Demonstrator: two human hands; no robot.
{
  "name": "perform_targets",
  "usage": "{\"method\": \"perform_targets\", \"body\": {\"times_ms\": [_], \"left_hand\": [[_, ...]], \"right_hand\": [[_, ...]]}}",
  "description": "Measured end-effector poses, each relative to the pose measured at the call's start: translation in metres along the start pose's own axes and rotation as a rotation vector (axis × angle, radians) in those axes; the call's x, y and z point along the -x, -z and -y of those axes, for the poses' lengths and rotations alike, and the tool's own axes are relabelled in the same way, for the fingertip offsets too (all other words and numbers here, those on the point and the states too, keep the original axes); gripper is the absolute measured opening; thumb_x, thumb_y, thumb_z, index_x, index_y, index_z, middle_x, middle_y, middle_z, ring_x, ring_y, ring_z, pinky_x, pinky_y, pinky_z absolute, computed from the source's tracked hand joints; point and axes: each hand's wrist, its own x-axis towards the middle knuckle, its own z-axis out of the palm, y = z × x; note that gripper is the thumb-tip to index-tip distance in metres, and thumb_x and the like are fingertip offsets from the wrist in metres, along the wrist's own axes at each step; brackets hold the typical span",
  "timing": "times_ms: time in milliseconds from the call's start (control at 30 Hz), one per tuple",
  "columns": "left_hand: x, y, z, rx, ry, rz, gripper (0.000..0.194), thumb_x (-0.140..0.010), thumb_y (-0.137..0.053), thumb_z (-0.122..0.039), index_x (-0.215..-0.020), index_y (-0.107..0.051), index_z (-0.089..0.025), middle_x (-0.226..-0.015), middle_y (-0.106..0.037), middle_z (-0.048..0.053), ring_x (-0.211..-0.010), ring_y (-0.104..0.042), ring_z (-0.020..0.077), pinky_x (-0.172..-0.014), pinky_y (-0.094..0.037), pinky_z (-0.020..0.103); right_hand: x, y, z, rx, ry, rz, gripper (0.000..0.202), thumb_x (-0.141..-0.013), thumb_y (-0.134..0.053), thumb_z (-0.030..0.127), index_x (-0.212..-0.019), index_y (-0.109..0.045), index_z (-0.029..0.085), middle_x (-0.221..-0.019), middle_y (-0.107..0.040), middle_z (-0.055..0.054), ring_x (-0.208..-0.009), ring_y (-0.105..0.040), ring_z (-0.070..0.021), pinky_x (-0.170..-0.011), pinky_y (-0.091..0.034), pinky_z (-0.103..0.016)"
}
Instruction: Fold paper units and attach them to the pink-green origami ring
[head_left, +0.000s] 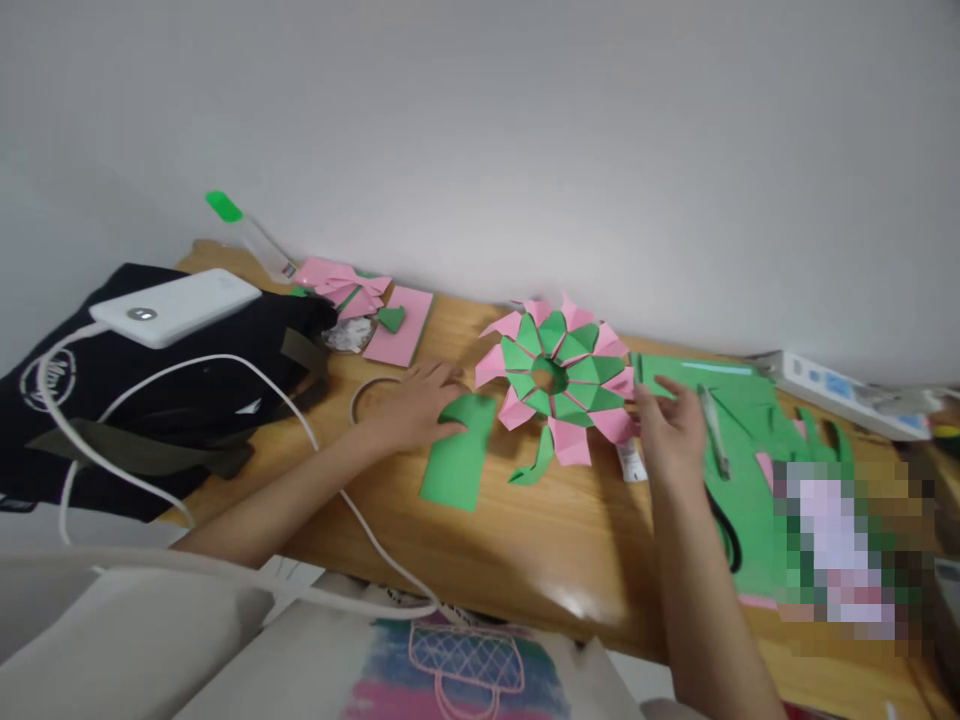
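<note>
The folded ring (pixel 577 345) is matt paper, the table (pixel 525 545) glossy wood.

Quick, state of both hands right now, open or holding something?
Left hand: open, at the edge of the green paper.
Right hand: at the paper flower; whether it grips can't be told.

We get soft, dimmish light, grey wall (pixel 480 140), glare and shadows on near tabletop (pixel 540 550), slight blur, pixelated patch (pixel 847 550) right.
</note>
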Motion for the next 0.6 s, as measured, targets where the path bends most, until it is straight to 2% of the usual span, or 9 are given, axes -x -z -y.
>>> {"method": "perform_targets", "body": {"times_ms": [33, 67, 100, 167, 233, 300, 433, 533, 600], "left_hand": [[0.008, -0.002, -0.002, 0.001, -0.002, 0.016, 0.043, -0.072, -0.076, -0.033, -0.111, -0.065, -0.018, -0.126, -0.055, 0.014, -0.123, -0.046, 0.0353, -0.107, -0.034, 0.05], [0.015, -0.005, -0.004, 0.006, -0.003, 0.032, 0.044, -0.071, -0.078, -0.034, -0.11, -0.065, -0.019, -0.125, -0.056, 0.013, -0.122, -0.047, 0.0345, -0.106, -0.034, 0.05], [0.022, -0.007, -0.006, 0.013, -0.001, 0.047, 0.045, -0.069, -0.079, -0.033, -0.109, -0.064, -0.02, -0.124, -0.056, 0.012, -0.12, -0.048, 0.0335, -0.104, -0.036, 0.049], [0.033, -0.011, -0.01, 0.029, 0.013, 0.071, 0.045, -0.067, -0.081, -0.033, -0.106, -0.063, -0.02, -0.122, -0.056, 0.012, -0.117, -0.048, 0.0326, -0.102, -0.038, 0.049], [0.039, -0.013, -0.014, 0.047, 0.033, 0.091, 0.043, -0.063, -0.082, -0.031, -0.1, -0.063, -0.019, -0.118, -0.056, 0.012, -0.114, -0.049, 0.0323, -0.099, -0.04, 0.047], [0.04, -0.013, -0.018, 0.064, 0.05, 0.107, 0.039, -0.06, -0.082, -0.026, -0.093, -0.063, -0.017, -0.113, -0.055, 0.012, -0.111, -0.049, 0.0317, -0.096, -0.041, 0.045], [0.039, -0.011, -0.026, 0.104, 0.071, 0.108, 0.03, -0.059, -0.074, -0.014, -0.085, -0.06, -0.015, -0.106, -0.055, 0.012, -0.105, -0.049, 0.0315, -0.091, -0.041, 0.044], [0.043, -0.013, -0.029, 0.175, 0.082, 0.092, 0.026, -0.059, -0.066, -0.009, -0.083, -0.057, -0.016, -0.096, -0.057, 0.01, -0.097, -0.053, 0.03, -0.086, -0.041, 0.043], [0.046, -0.015, -0.03, 0.251, 0.087, 0.083, 0.027, -0.058, -0.062, -0.007, -0.083, -0.055, -0.016, -0.086, -0.058, 0.007, -0.088, -0.055, 0.0271, -0.081, -0.042, 0.04]], "right_hand": [[0.012, 0.006, 0.008, 0.069, 0.05, -0.038, 0.046, -0.072, -0.069, 0.042, -0.111, -0.058, 0.021, -0.088, -0.063, -0.003, -0.066, -0.058, -0.0142, -0.059, -0.047, -0.028], [0.028, 0.012, 0.016, 0.243, 0.199, -0.074, 0.043, -0.078, -0.066, 0.042, -0.114, -0.058, 0.021, -0.096, -0.064, -0.006, -0.07, -0.058, -0.0151, -0.061, -0.047, -0.029], [0.045, 0.016, 0.025, 0.344, 0.329, -0.03, 0.039, -0.082, -0.063, 0.041, -0.116, -0.058, 0.022, -0.1, -0.065, -0.007, -0.074, -0.06, -0.0165, -0.063, -0.048, -0.03], [0.083, 0.016, 0.04, 0.42, 0.523, 0.331, 0.02, -0.088, -0.059, 0.032, -0.106, -0.063, 0.025, -0.092, -0.068, -0.004, -0.074, -0.063, -0.0165, -0.065, -0.051, -0.029], [0.118, 0.004, 0.047, 0.483, 0.656, 0.811, 0.022, -0.088, -0.056, 0.022, -0.109, -0.064, 0.024, -0.096, -0.071, -0.004, -0.08, -0.067, -0.0183, -0.07, -0.055, -0.03], [0.144, -0.017, 0.044, 0.687, 0.667, 1.029, 0.028, -0.082, -0.06, 0.013, -0.109, -0.066, 0.021, -0.096, -0.071, -0.008, -0.086, -0.068, -0.0243, -0.073, -0.057, -0.036], [0.166, -0.053, 0.025, 0.947, 0.609, 1.015, 0.059, -0.067, -0.078, 0.015, -0.123, -0.062, 0.016, -0.114, -0.067, -0.016, -0.105, -0.065, -0.0348, -0.086, -0.056, -0.048], [0.168, -0.059, 0.011, 0.953, 0.605, 0.919, 0.084, -0.053, -0.088, 0.016, -0.131, -0.055, 0.013, -0.142, -0.049, -0.023, -0.129, -0.049, -0.0407, -0.105, -0.045, -0.055], [0.168, -0.059, 0.003, 0.923, 0.564, 0.848, 0.098, -0.049, -0.09, 0.015, -0.137, -0.047, 0.012, -0.148, -0.041, -0.024, -0.136, -0.042, -0.0402, -0.11, -0.041, -0.055]]}}
